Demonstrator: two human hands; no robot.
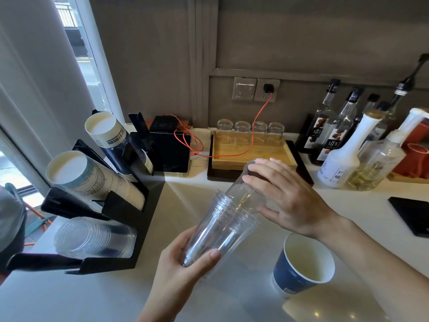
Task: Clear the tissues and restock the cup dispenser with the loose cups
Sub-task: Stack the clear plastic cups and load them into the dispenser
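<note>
Above the white counter I hold a stack of clear plastic cups (216,226), tilted. My left hand (183,270) grips its lower, closed end. My right hand (285,196) holds another clear cup (243,189) by its base, its mouth pushed into the stack's upper end. The black cup dispenser (111,259) stands at the left, with clear cups (92,238) in its bottom slot and white paper cups (92,180) in the slots above. A blue paper cup (301,268) stands upright on the counter under my right wrist. No tissues are in view.
A wooden tray (253,152) with upturned glasses sits at the back, beside a black device (171,154) with a red cable. Syrup bottles (334,140) and red cups (413,156) crowd the right. A black pad (411,214) lies at the right edge.
</note>
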